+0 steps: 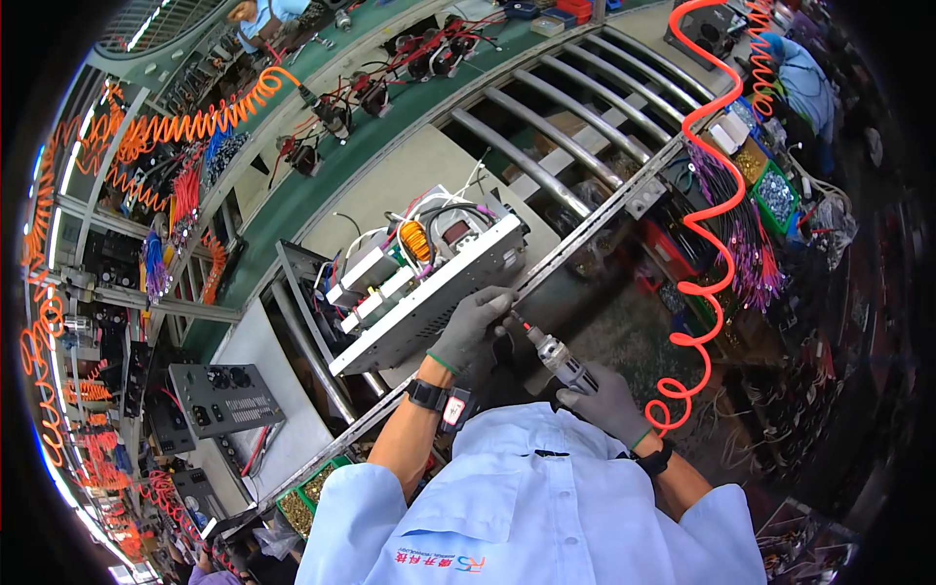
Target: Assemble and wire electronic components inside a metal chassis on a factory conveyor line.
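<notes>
My right hand, in a grey glove, is wrapped round a silver power screwdriver. Its bit points up and left toward the fingertips of my left hand. That hand is gloved too, with fingers pinched together by the bit; anything small between them is hidden. Just beyond it stands an electronic unit with a white metal panel facing me, tilted. Behind the panel are an orange-wound coil, white and black wires and white blocks. My left hand is close against the panel's lower edge; whether it touches cannot be made out.
A roller conveyor runs beyond the unit, with a metal rail along my side. An orange-red coiled hose hangs at the right. Parts bins stand beyond it. Grey cased units sit at the left. Other people work farther off.
</notes>
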Demonstrator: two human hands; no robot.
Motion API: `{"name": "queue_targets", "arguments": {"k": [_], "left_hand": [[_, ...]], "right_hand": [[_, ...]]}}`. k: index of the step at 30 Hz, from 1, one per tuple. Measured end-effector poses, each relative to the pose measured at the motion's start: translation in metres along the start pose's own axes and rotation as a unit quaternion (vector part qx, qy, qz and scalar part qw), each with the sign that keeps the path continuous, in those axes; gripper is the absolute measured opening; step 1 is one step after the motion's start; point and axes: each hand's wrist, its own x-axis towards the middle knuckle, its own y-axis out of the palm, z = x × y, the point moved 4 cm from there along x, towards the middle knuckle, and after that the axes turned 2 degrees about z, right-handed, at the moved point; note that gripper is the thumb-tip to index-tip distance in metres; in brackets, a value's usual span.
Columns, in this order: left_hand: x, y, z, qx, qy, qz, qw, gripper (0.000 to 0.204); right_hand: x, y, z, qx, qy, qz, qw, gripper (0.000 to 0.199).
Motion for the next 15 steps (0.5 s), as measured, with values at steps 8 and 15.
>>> {"name": "queue_targets", "arguments": {"k": [8, 15], "left_hand": [[-0.007, 0.005, 0.006, 0.081, -0.065, 0.019, 0.994, 0.023], [0.001, 0.002, -0.01, 0.084, -0.067, 0.041, 0.993, 0.03]], "right_hand": [[-0.01, -0.007, -0.006, 0.041, 0.031, 0.034, 0.998, 0.049], [0.004, -0.005, -0.007, 0.038, -0.007, 0.035, 0.999, 0.048]]}}
